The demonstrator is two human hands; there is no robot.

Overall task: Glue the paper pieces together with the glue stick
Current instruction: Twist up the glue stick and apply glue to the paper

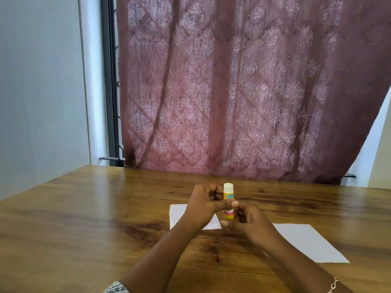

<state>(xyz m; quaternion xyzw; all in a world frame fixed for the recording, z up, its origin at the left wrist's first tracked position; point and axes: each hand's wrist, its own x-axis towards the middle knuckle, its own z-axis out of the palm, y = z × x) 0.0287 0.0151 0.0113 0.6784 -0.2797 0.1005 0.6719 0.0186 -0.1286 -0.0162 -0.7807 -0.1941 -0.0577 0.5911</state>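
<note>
Left hand (203, 205) pinches the glue stick (228, 194) mid-body, right hand (248, 218) grips its base. Prep step, I reckon: next, expose glue, then swipe the left sheet (177, 214) or right sheet (306, 242).

The left hand (203, 205) covers the middle of the glue stick (228, 192) (label words too small to read) and part of the small paper (177, 214) behind it. The right hand (247, 220) and its wrist hide one corner of the big paper (306, 242)
</note>
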